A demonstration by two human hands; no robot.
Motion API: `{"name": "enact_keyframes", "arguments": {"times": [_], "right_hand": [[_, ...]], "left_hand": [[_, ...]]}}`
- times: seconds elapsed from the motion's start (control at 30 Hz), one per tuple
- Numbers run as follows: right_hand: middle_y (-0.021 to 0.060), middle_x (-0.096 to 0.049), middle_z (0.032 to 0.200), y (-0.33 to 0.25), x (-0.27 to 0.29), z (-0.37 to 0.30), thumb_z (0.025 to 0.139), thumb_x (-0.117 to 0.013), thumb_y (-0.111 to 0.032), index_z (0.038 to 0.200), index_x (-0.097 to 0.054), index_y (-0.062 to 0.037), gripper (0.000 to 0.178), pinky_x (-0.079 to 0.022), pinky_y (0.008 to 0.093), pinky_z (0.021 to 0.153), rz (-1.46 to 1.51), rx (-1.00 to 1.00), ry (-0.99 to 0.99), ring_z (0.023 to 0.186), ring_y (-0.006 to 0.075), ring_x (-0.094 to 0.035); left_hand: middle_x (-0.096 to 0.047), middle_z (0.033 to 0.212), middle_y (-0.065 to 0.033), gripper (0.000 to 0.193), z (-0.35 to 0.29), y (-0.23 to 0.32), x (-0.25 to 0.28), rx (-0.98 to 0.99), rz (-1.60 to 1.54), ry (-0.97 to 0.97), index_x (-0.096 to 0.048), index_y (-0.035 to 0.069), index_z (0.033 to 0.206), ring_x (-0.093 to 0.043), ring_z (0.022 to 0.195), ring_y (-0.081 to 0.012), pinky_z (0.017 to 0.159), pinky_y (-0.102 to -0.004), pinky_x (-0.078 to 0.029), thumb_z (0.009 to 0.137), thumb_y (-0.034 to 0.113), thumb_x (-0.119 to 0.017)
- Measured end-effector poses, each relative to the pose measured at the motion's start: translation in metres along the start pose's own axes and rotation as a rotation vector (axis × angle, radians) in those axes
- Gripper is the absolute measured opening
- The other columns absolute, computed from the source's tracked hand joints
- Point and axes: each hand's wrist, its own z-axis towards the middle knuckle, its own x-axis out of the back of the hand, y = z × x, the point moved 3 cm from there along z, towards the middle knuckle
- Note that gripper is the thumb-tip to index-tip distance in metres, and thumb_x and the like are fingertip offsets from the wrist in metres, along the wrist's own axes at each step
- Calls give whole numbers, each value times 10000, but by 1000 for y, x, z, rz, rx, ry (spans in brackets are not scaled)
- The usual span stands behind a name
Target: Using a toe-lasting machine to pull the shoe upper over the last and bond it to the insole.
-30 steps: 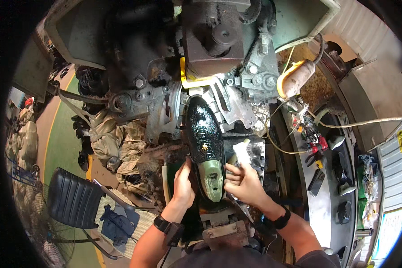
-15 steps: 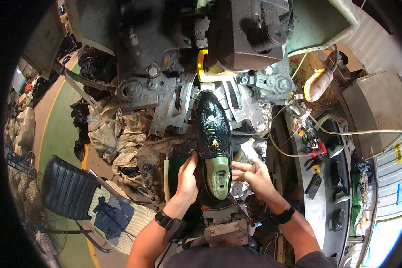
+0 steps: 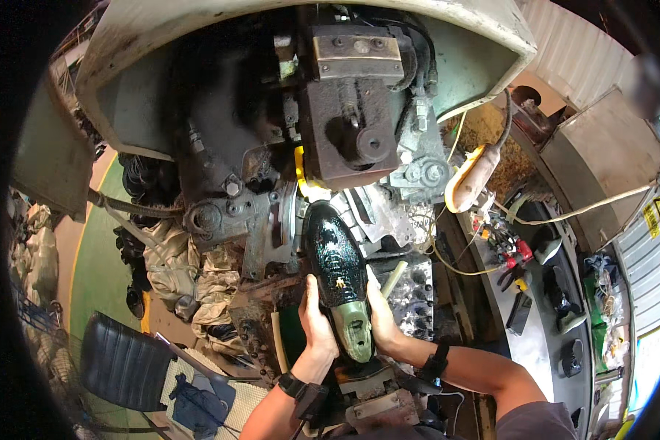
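A glossy black shoe upper (image 3: 335, 246) is stretched over a green shoe last (image 3: 354, 334), its toe pointing away into the machine's metal jaws (image 3: 356, 216). Against the left side of the upper and last lies my left hand (image 3: 318, 323), thumb up along the edge. My right hand (image 3: 383, 317) presses the opposite side, so the shoe is clasped between both palms. The fingers' undersides are partly hidden by the shoe. Beneath the heel end sits a worn metal support (image 3: 367, 378).
A dark machine head (image 3: 352, 136) overhangs the toe. To the right hangs a lit lamp (image 3: 473, 178) beside a bench (image 3: 517, 319) with pliers (image 3: 513, 273) and black shoe parts. A black chair (image 3: 125, 359) stands left, near pale sacks (image 3: 170, 257).
My right hand has closed in on the shoe's right side; before, its fingers were spread beside the heel. My left hand still holds the left side. The whole view has shifted.
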Motion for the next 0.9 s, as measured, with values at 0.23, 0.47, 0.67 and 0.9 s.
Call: {"name": "enact_keyframes", "arguments": {"times": [0.23,0.47,0.67,0.9], "right_hand": [[123,-439,1520,2,11,-3,1130,-283,-336,1543,-318,20,546,-291,343,1185,-83,53,-21,1384,204,-414],[120,-429,1541,3,16,-3,1128,-290,-340,1554,-323,16,556,-295,345,1186,-70,-57,-38,1401,200,-407],[84,-432,1539,1,21,-9,1110,-350,-377,1557,-319,-30,567,-284,344,1190,-78,-8,-10,1403,189,-396],[119,-517,1397,0,2,-10,1110,-359,-391,1425,-458,11,520,-318,331,1135,-86,72,54,1294,191,-446]], "left_hand": [[-714,1179,-93,598,5,-5,-2,-6,-26,11,-640,34,1267,-710,992,-220,903,-368,-575,1026,561,-491],[-710,1176,-89,606,-5,2,-7,12,-25,-39,-638,40,1266,-705,997,-223,910,-375,-573,1021,575,-497],[-698,1196,-102,665,-14,-2,-4,101,10,-100,-615,45,1294,-689,1037,-240,946,-390,-551,1048,609,-363],[-683,1233,-80,575,-24,-8,-12,32,24,3,-608,73,1303,-674,1073,-237,973,-386,-531,1079,535,-349]]}}
